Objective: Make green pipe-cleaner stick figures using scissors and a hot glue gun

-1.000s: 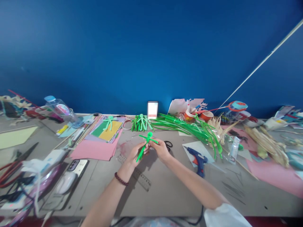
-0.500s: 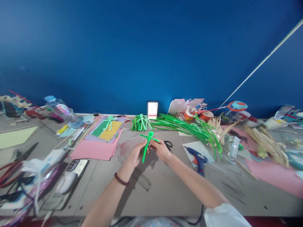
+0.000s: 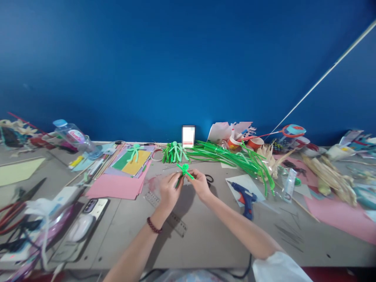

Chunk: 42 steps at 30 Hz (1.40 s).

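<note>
A bright green stick figure with a round head is held between my two hands above the table. My left hand is closed round its lower part, which the fingers mostly hide. My right hand pinches it from the other side, near an arm that points down to the right. Behind it, several similar green figures stand or lie bunched together, and one more light green figure rests on coloured sheets. A bundle of long green stems lies to the right of the bunch.
A blue glue gun lies on white paper at the right. Black scissors are behind my right hand, and a clear ruler is under my left forearm. Pink paper, a phone and a bottle are on the left.
The held figure's legs, which hung below my hands, are now mostly hidden by my fingers. My left hand has turned and closed further round it, and my hands are nearer each other.
</note>
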### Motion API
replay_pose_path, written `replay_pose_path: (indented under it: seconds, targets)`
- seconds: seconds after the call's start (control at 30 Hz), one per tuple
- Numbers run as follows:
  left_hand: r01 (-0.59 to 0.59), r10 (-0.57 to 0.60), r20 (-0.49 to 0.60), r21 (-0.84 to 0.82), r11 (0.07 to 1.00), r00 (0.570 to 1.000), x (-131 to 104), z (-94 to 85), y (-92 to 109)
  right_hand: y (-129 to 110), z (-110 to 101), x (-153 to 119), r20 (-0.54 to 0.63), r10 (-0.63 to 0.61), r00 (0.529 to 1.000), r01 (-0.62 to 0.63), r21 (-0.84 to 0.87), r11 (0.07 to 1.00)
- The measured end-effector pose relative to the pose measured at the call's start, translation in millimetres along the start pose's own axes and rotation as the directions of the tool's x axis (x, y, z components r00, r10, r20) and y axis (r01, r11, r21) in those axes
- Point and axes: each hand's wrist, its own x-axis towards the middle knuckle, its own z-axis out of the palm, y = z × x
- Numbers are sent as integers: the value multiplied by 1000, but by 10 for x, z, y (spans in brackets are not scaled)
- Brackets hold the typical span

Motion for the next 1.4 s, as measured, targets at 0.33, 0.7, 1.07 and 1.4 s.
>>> replay_pose_path:
  seconds: [0.33,0.7,1.07,1.4]
  targets:
    - [248,-216,151,-233,940,965,36,-44,66,-122,5,-90,65,-327,943,329,-346,879]
    - [472,-437,186,-436,766,880,75,-53,49,-185,-8,-85,201,-390,899,439,-404,803]
    - [322,-249,260,-295,900,933,65,-86,27,-166,-30,-86,241,-423,874,485,-499,718]
    - [345,-268,245,-364,865,932,66,-74,41,-137,-72,-45,324,-417,849,528,-497,689]
